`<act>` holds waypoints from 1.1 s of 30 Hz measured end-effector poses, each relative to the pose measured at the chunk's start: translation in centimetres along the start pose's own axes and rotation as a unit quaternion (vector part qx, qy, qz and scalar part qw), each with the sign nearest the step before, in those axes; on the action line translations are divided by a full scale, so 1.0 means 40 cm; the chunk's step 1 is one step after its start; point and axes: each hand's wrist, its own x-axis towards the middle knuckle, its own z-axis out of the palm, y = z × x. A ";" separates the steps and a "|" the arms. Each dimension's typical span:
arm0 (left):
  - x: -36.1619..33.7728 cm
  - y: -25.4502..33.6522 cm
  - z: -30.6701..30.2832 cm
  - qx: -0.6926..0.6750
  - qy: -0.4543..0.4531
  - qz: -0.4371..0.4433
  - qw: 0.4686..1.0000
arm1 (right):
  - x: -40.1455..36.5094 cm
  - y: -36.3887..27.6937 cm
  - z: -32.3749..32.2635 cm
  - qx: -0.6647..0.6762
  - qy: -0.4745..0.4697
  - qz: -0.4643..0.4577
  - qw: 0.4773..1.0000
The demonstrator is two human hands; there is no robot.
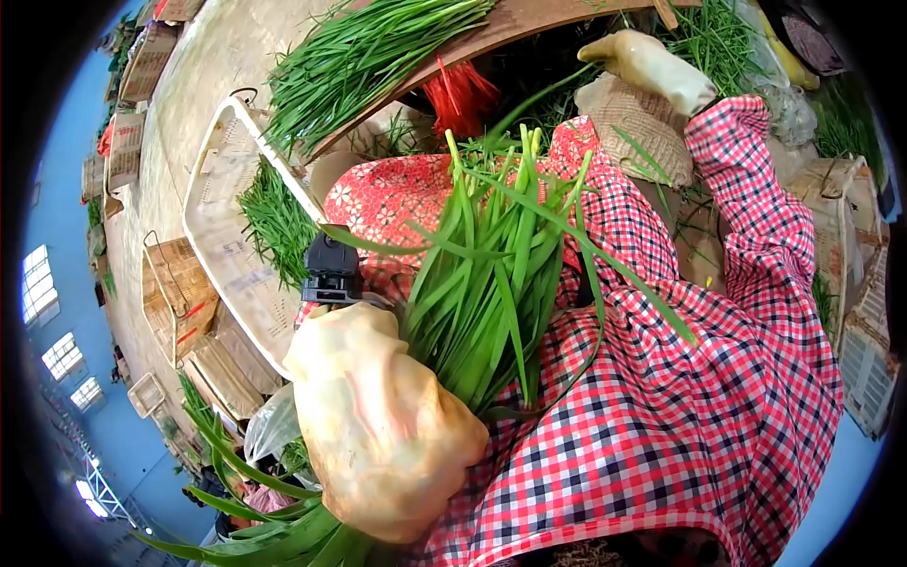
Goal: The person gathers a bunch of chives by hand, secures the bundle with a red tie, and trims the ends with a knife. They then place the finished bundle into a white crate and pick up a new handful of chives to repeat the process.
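My left hand (387,425), in a pale, stained rubber glove, is closed around a bunch of garlic chives (482,293). The cut stem ends point up and away from me, while the long leaf tips hang out below the glove at the lower left. A black device (331,269) sits at this wrist. At the upper right, my right hand (652,71) is stretched out in a similar glove, its fingers pressed together. A single long chive leaf (543,99) reaches its fingertips and appears pinched there. Chequered cloth covers my right arm and lap.
A heap of chives (368,71) lies on a curved brown board (529,24). Beside it stands a white plastic crate (203,189) with more greens. Red ties (460,96) hang below the board. Loose leaves (709,47) and a woven sack (628,132) lie near my right hand.
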 end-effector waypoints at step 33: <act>-0.045 0.037 0.076 -0.019 0.067 0.023 0.997 | -0.070 -0.237 -0.053 0.355 -0.110 -0.186 0.909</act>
